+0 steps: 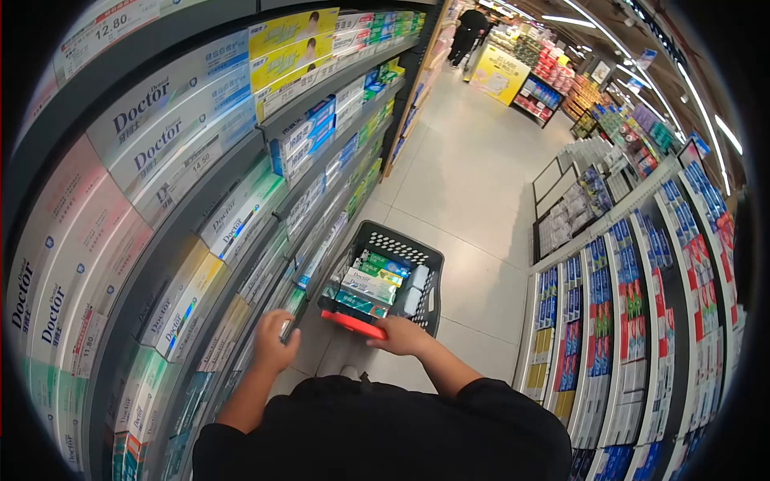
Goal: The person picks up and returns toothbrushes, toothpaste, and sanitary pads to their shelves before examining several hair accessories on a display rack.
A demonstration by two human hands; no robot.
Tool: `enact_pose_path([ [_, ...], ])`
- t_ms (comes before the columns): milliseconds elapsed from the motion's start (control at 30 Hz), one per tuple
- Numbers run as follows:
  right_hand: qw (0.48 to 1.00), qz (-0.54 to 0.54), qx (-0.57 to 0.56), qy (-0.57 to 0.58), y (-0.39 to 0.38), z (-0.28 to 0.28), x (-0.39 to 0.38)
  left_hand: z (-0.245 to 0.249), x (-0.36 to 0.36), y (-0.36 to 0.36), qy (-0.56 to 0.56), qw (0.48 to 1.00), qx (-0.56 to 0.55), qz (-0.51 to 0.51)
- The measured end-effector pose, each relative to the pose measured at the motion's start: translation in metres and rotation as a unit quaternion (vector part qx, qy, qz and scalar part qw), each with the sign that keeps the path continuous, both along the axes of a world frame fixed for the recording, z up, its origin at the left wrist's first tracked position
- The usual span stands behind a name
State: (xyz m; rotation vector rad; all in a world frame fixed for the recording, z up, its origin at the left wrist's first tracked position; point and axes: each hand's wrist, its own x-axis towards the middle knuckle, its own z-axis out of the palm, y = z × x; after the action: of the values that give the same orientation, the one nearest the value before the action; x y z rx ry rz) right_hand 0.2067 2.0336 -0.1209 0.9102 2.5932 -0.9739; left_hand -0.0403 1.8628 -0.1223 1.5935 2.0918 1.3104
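Note:
My right hand [403,336] is wrapped around the red handle [353,325] of a dark shopping basket [437,264] with perforated walls. Inside the basket lies a stack of toothpaste boxes [369,282], some green, some white with "Doctor" lettering. Beside the stack, at the basket's right wall, are whitish rounded packages [415,290]. My left hand [275,341] is held in the air left of the handle, fingers loosely bent and apart, with nothing in it. It is close to the lower shelves of boxed toothpaste [192,309].
Tall shelves [277,132] of toothpaste run along my left. Racks of hanging toothbrush packs [597,309] line the right side. Between them the tiled floor [465,176] leads to a yellow display stand [493,74], with a person [468,36] in dark clothes near it.

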Motion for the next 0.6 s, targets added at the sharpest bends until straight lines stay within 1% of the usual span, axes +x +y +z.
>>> enact_pose_path([
  [33,0.998,-0.034,-0.031,0.030,-0.003,0.016,-0.016,0.007,-0.006,-0.006,-0.020,0.999,0.011,0.040],
  [67,0.999,-0.020,-0.007,0.033,0.002,0.016,-0.027,0.016,-0.012,-0.015,-0.037,0.995,0.020,0.087],
  [100,0.999,0.002,0.006,0.037,-0.002,0.014,-0.043,0.032,-0.017,-0.020,0.028,0.993,0.049,0.105],
  [133,0.998,0.017,0.045,0.039,-0.002,0.013,-0.058,0.050,-0.027,-0.021,0.096,0.985,0.067,0.127],
  [167,0.999,0.000,0.036,-0.001,-0.007,0.032,-0.074,0.069,-0.033,-0.025,0.115,0.981,0.071,0.141],
  [233,0.997,0.040,0.061,-0.026,-0.007,0.030,-0.089,0.105,-0.039,-0.032,0.157,0.968,0.076,0.179],
  [267,0.994,0.048,0.092,0.020,-0.007,0.020,-0.090,0.117,-0.043,-0.034,0.179,0.961,0.085,0.194],
  [333,0.993,0.066,0.100,-0.013,-0.010,0.033,-0.099,0.132,-0.052,-0.043,0.242,0.940,0.082,0.226],
  [400,0.992,0.055,0.103,-0.055,-0.012,0.033,-0.107,0.137,-0.066,-0.052,0.281,0.920,0.028,0.273],
  [433,0.992,0.057,0.100,-0.050,-0.011,0.032,-0.110,0.140,-0.074,-0.056,0.301,0.908,0.004,0.292],
  [533,0.994,0.052,0.089,-0.046,-0.013,0.029,-0.110,0.130,-0.097,-0.066,0.334,0.859,-0.126,0.366],
  [600,0.994,0.047,0.088,-0.049,-0.013,0.027,-0.111,0.129,-0.110,-0.070,0.277,0.863,-0.219,0.362],
])
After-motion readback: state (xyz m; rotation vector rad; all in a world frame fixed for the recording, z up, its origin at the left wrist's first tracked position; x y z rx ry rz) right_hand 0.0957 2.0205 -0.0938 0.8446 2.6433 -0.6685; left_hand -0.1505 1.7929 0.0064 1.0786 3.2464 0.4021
